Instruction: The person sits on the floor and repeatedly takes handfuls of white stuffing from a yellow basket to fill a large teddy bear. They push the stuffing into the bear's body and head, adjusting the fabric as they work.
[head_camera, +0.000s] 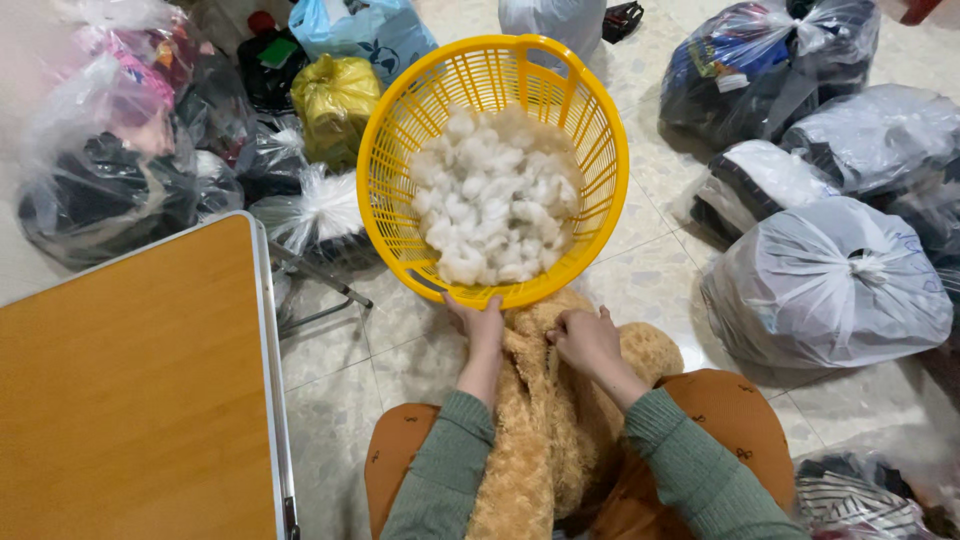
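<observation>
A tan plush toy (545, 430) with curly fur lies across my lap. My left hand (480, 325) rests on its upper end, fingers closed into the fur, right under the rim of a yellow plastic basket (390, 170). My right hand (588, 340) pinches the fur beside a seam at the toy's top. The basket stands on the floor in front of my knees and holds a heap of white stuffing (495, 200).
A wooden folding table (130, 390) with a metal edge stands at the left. Tied plastic bags of clothes crowd the tiled floor: clear and black ones (120, 170) at the left, a yellow one (335, 100) behind the basket, white and dark ones (825, 280) at the right.
</observation>
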